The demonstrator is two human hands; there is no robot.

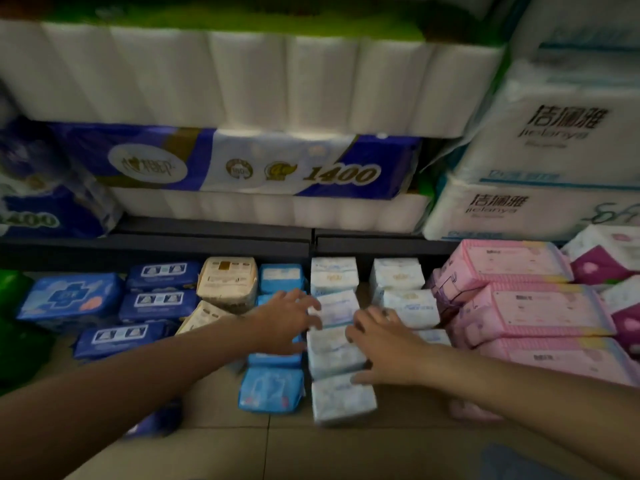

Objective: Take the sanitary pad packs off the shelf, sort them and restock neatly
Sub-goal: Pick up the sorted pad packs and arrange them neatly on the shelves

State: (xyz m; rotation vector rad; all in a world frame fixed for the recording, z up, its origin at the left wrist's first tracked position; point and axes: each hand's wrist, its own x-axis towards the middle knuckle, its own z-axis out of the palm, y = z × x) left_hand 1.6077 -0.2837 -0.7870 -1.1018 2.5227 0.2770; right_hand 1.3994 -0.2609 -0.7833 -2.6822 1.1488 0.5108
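Head view: both hands (287,320) (384,344) flank the white pack (334,351).

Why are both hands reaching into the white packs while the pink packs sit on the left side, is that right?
Not quite. Both hands, the left hand and the right hand, do reach into the row of white packs, but the pink packs sit on the right side, not the left. The head view shows it; blue packs are on the left.
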